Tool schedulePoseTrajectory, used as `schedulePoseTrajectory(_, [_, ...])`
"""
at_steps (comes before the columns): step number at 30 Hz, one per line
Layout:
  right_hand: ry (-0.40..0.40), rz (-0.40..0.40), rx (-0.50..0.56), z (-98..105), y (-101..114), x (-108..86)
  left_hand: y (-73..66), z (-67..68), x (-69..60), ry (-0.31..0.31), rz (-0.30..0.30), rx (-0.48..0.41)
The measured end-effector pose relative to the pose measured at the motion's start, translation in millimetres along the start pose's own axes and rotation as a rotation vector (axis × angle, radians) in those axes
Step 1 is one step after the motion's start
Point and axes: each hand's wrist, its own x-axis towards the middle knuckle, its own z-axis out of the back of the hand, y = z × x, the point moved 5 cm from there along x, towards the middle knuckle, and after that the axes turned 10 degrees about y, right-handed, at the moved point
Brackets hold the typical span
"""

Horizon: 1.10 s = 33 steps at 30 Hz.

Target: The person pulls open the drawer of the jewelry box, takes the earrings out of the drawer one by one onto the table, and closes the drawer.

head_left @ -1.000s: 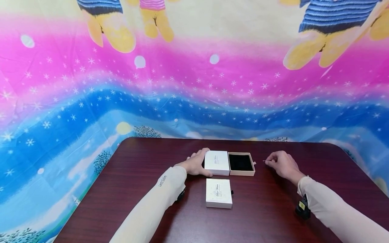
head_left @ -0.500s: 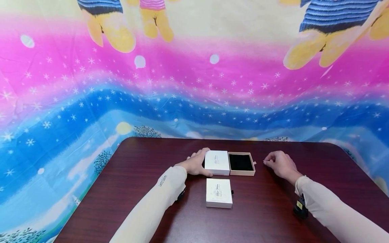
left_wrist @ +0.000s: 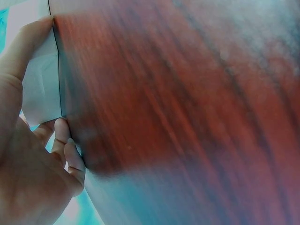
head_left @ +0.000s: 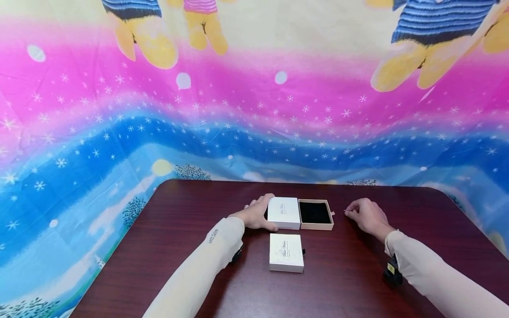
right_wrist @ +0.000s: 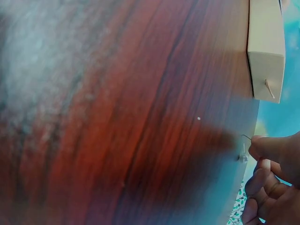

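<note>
My left hand [head_left: 256,215] holds the left end of a white box sleeve [head_left: 283,213], thumb on the near side and fingers on the far side. Out of the sleeve's right end comes a drawer [head_left: 315,213] with a tan rim, a black lining and a small pull tab. To the right of the drawer, my right hand [head_left: 367,215] pinches a tiny thin thing between thumb and index finger. In the right wrist view it appears as a fine bent wire [right_wrist: 246,137] with a small shiny bead [right_wrist: 243,158] below, like an earring; its details are blurred.
A second white box [head_left: 286,252], closed and with a dark tab on its right side, lies nearer on the dark red-brown table [head_left: 346,278]. A tiny white speck [right_wrist: 198,118] shows on the tabletop. A colourful printed cloth [head_left: 254,110] hangs behind.
My right hand has shifted slightly left, toward the drawer, within the last second, still pinching the tiny thing. The left hand and both boxes have stayed in place.
</note>
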Motion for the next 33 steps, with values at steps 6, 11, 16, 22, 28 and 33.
schedulePoseTrajectory(6, [0.01,-0.02,-0.015,0.2,-3.6,-0.8,0.1,0.0,-0.8,0.005,0.005,0.001])
schedulePoseTrajectory(11, [0.022,-0.03,-0.028,0.2,-4.9,-1.0,0.0,-0.2,-1.0,0.009,0.005,-0.005])
schedulePoseTrajectory(16, [0.022,-0.024,-0.034,1.4,-4.0,-1.6,-1.2,0.7,-2.2,0.004,-0.005,-0.014])
schedulePoseTrajectory(22, [0.012,-0.022,-0.047,1.3,-4.2,-1.4,-0.8,0.7,-2.4,-0.001,-0.002,-0.01])
schedulePoseTrajectory(28, [0.007,-0.022,-0.059,0.9,-5.7,-1.0,0.4,0.2,-1.3,-0.005,-0.003,-0.002])
schedulePoseTrajectory(33, [0.005,-0.022,-0.062,1.2,-5.3,-2.4,0.6,0.0,-0.7,-0.008,-0.007,-0.005])
